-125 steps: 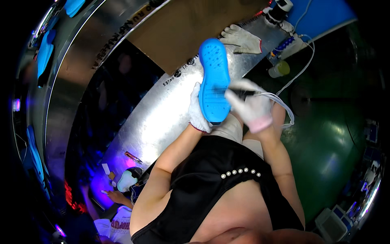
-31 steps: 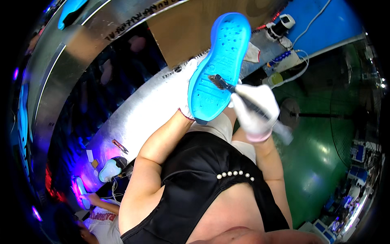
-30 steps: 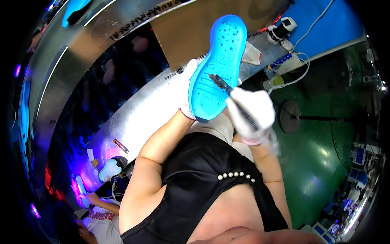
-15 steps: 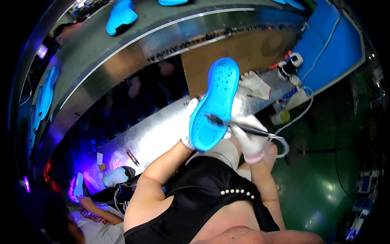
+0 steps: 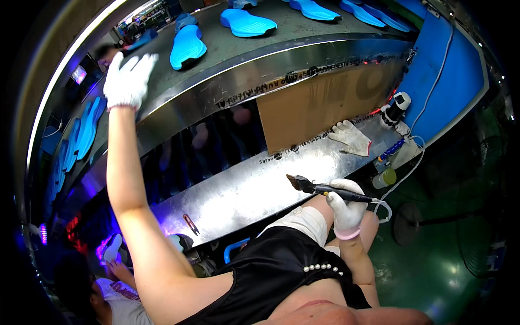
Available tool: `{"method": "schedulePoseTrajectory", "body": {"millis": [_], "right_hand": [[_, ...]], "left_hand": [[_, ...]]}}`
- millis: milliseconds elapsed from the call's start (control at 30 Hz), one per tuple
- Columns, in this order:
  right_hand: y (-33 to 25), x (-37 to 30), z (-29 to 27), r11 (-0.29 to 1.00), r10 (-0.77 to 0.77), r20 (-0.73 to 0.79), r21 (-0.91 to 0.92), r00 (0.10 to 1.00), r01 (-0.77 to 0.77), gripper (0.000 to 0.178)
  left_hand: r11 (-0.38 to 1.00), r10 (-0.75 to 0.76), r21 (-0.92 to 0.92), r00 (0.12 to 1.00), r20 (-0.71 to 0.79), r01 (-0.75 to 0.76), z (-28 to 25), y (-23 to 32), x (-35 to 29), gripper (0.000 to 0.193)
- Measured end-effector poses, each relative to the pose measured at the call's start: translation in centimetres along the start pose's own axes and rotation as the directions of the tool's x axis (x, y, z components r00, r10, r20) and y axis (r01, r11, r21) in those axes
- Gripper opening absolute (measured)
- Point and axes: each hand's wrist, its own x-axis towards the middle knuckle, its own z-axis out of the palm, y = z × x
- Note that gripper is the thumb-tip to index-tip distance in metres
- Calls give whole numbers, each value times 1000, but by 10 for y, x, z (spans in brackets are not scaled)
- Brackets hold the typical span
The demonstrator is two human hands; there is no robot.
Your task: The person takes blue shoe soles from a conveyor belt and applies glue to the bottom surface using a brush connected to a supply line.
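Observation:
My left hand (image 5: 129, 82), in a white glove, reaches out over the dark conveyor belt (image 5: 211, 50). Its fingers are spread and hold nothing. Just right of it a bright blue shoe sole (image 5: 188, 49) lies on the belt. A second blue object (image 5: 142, 39), partly hidden, shows beyond the fingertips. White-gloved too, my right hand (image 5: 346, 208) is closed round a black-handled brush (image 5: 319, 188) above my lap. The dark bristles point left over the metal shelf (image 5: 238, 200), and a thin clear tube (image 5: 385, 208) loops off the handle's other end.
More blue soles (image 5: 248, 24) lie along the belt. On the shelf are tweezers-like red snips (image 5: 190, 224) and an empty white glove (image 5: 351, 138). A cardboard sheet (image 5: 325, 105) leans behind it. A bottle (image 5: 384, 177) stands at right; another person (image 5: 116, 298) sits at lower left.
My left hand has let go of the blue sole and swung up and left to the belt. The brush has come away from the sole, still in my right hand. Different soles show on the belt.

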Motion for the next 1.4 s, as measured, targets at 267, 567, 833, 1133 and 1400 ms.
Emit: {"method": "schedulePoseTrajectory", "body": {"millis": [267, 567, 833, 1133, 1400], "right_hand": [[7, 3, -7, 987, 158, -72, 51, 985, -154, 20], [28, 11, -13, 966, 225, -192, 172, 955, -193, 23], [44, 10, -46, 972, 216, -432, 177, 876, -153, 18], [66, 8, -64, 973, 187, -422, 203, 887, -109, 21], [64, 7, -58, 881, 415, -435, 413, 799, -233, 19]], "left_hand": [[-910, 408, 111, 912, 52, 400, -115, 153, -87, 32], [-406, 622, 908, 697, 356, -101, -98, 80, -120, 20], [-282, 553, 590, 374, 745, -757, -56, -156, -218, 17], [274, -191, 765, 747, 637, -583, -118, -317, -281, 28], [509, -829, -208, 541, 140, 835, -99, -337, -217, 81]]}}
